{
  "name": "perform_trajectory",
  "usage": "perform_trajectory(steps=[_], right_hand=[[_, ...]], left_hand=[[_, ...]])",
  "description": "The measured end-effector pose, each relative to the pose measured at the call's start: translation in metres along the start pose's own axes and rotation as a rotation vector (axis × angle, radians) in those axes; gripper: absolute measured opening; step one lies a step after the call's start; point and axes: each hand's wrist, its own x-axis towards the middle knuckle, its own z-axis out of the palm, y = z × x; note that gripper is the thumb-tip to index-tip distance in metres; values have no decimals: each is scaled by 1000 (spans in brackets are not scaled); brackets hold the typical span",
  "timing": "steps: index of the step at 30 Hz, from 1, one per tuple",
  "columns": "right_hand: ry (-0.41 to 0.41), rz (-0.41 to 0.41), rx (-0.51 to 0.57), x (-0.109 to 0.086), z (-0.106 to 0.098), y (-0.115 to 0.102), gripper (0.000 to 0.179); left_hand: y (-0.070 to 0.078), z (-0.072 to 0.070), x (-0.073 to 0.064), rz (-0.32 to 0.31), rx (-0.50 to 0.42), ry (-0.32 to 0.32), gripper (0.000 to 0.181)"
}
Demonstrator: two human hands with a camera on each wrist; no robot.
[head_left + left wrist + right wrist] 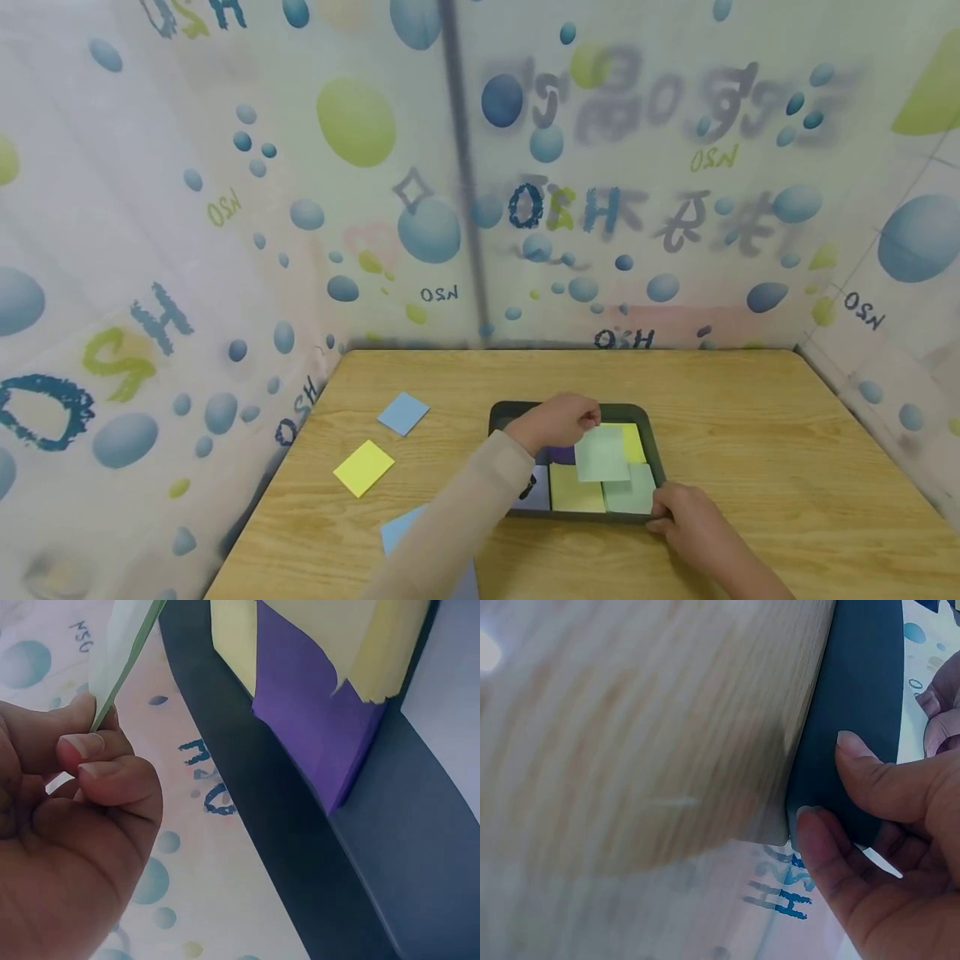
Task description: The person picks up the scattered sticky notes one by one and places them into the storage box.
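Observation:
My left hand (pixel 564 418) reaches over a dark tray (pixel 622 411) and pinches a pale green sticky note (pixel 600 454) by its upper edge. In the left wrist view, thumb and fingertips meet on the edge of the green note (pixel 124 656). Behind and below it in the tray are a purple pad (pixel 562 455) and a bright yellow pad (pixel 635 442). The front row holds a lavender pad (pixel 536 498), a dull yellow pad (pixel 576 490) and a pale green pad (pixel 635 495). My right hand (pixel 688 517) grips the tray's near right corner between thumb and fingers.
On the wooden table (pixel 750 433), left of the tray, lie a blue square note (pixel 403 413) and a yellow square note (pixel 364 468). Larger blue paper (pixel 401 527) shows partly under the left sleeve (pixel 457 517). A patterned curtain (pixel 360 208) surrounds the table.

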Motion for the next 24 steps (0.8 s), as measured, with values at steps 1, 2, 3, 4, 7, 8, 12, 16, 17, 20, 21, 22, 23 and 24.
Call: perform_trajectory(steps=[1,2,3,4,7,8,12,16,17,20,21,22,23,24], right_hand=[[-4,3,0,0,0,0,24],[-3,3,1,0,-1,0,24],[-3,2,2,0,-1,0,24],[1,0,2,-1,-1,0,24],[18,-15,6,-2,-1,1,26],[24,-21,4,-3,0,1,26],[46,-44,0,-4,1,2,28],[64,-68,-15,-4,2,2,30],[65,-73,-17,-4,2,2,30],[59,-71,-18,-3,2,3,30],[56,-69,-17,-3,2,3,29],[53,-69,-17,-3,2,3,29],[52,-69,-16,-3,2,3,29],[52,-70,-17,-2,2,4,29]], left_hand=[[2,1,1,-7,-4,-4,17],[3,2,3,-9,-4,-5,18],[4,2,4,-9,-4,-6,18],[5,4,5,-8,1,-8,19],[7,7,8,-9,8,-14,19],[8,8,9,-7,8,-15,19],[12,12,11,5,1,-24,20],[15,18,14,27,27,-35,20],[16,19,14,28,32,-36,19],[19,21,15,18,51,-46,17],[21,22,15,12,54,-47,17],[22,22,15,9,60,-48,16],[23,22,15,8,61,-48,16],[24,22,15,6,64,-50,16]])
